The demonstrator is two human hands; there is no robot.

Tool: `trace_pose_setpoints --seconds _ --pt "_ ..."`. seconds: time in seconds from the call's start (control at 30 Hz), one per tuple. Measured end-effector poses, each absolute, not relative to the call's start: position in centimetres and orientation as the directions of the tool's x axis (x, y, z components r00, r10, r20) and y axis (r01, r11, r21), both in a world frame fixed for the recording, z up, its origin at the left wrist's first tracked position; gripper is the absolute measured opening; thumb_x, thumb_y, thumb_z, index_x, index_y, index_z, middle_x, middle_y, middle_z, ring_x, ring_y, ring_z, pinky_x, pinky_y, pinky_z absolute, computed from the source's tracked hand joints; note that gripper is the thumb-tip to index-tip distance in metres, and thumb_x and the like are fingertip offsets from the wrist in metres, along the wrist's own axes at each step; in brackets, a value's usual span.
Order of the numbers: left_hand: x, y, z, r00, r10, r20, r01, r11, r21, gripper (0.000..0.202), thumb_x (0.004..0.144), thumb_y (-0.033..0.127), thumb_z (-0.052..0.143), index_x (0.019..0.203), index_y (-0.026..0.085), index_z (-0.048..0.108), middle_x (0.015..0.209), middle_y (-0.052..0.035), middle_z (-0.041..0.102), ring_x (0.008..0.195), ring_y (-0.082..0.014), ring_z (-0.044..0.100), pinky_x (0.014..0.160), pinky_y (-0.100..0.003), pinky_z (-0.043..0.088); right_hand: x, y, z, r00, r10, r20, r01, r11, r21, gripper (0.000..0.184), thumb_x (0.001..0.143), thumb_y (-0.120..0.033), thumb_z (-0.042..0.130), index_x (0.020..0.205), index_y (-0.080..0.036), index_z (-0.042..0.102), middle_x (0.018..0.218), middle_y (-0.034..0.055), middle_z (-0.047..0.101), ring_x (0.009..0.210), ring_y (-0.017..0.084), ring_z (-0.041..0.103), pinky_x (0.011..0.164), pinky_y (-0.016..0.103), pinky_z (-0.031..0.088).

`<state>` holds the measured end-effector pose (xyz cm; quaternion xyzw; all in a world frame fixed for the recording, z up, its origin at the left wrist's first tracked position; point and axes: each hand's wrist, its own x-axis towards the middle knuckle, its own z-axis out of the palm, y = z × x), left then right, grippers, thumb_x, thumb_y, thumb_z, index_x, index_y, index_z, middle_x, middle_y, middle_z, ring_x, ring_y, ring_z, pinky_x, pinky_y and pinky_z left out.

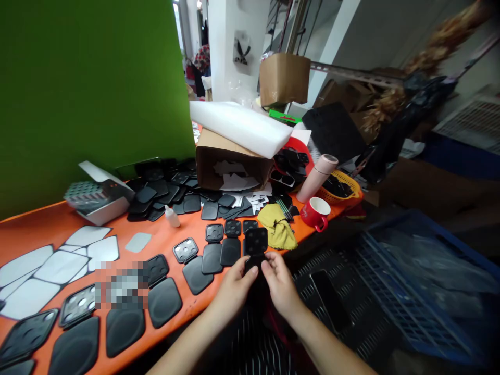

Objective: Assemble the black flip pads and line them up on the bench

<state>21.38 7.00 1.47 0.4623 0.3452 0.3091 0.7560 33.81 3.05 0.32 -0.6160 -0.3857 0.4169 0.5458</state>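
both hands (255,284) pinching black part (255,246) at orange table (50,226) edge, open room rightward

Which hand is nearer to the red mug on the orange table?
The right hand is nearer: the red mug sits up and to its right. The left hand is farther left, beyond the black piece both hands hold.

Both forearms are bare, with no sleeves on them. The left hand (234,286) and the right hand (279,284) wear no gloves, rings or watch.
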Motion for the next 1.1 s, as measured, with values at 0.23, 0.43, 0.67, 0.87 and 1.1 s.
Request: trace_pose_setpoints --seconds 0.23,0.43,0.67,0.87,1.1 --pt "18.0 5.0 3.2 0.628 0.687 -0.365 -0.106 0.54 0.835 0.025 0.075 0.029 0.059 0.093 0.013 0.055 0.083 -0.0054 0.065 0.074 -0.0185 0.06 0.067 -0.029 0.045 34.9 6.4 4.0 0.076 0.987 -0.144 0.007 -0.145 -0.989 0.035 0.079 -0.047 0.048 0.061 -0.017 0.047 0.052 -0.0054 0.039 0.047 0.007 0.035 0.045 0.021 0.028" --pt "16.4 3.7 4.2 0.614 0.725 -0.311 -0.104 0.465 0.879 0.028 0.078 0.03 0.056 0.101 0.014 0.054 0.092 -0.0063 0.064 0.085 -0.0188 0.057 0.074 -0.029 0.043 32.8 6.0 4.4 -0.042 0.979 -0.199 -0.205 -0.203 -0.957 0.036 0.079 -0.048 0.05 0.061 -0.017 0.042 0.05 -0.0068 0.035 0.042 0.006 0.027 0.041 0.02 0.019" --pt "15.6 3.5 4.1 0.606 0.748 -0.27 -0.092 0.403 0.91 0.022 0.079 0.03 0.054 0.094 0.014 0.054 0.088 -0.0055 0.063 0.086 -0.0198 0.055 0.076 -0.031 0.042 32.1 5.5 4.0 0.053 0.993 -0.102 0.011 -0.103 -0.995 0.036 0.081 -0.048 0.046 0.062 -0.018 0.04 0.055 -0.0054 0.034 0.049 0.008 0.032 0.047 0.021 0.027" --pt "15.4 3.5 3.8 0.587 0.752 -0.299 -0.113 0.442 0.89 0.02 0.076 0.029 0.057 0.09 0.014 0.055 0.082 -0.0038 0.062 0.081 -0.019 0.056 0.072 -0.029 0.042 31.8 5.2 4.3 0.138 0.987 0.082 0.327 0.033 -0.944 0.034 0.084 -0.043 0.043 0.061 -0.018 0.044 0.055 -0.0041 0.037 0.054 0.01 0.037 0.051 0.022 0.03" --pt "15.2 3.3 2.9 0.58 0.736 -0.35 -0.08 0.479 0.874 0.019 0.074 0.028 0.058 0.087 0.015 0.059 0.078 -0.0028 0.063 0.075 -0.0183 0.056 0.069 -0.027 0.041 31.3 4.4 2.6 0.197 0.98 0.01 0.281 -0.046 -0.959 0.036 0.083 -0.046 0.043 0.059 -0.018 0.041 0.054 -0.0043 0.036 0.052 0.01 0.035 0.05 0.022 0.029"
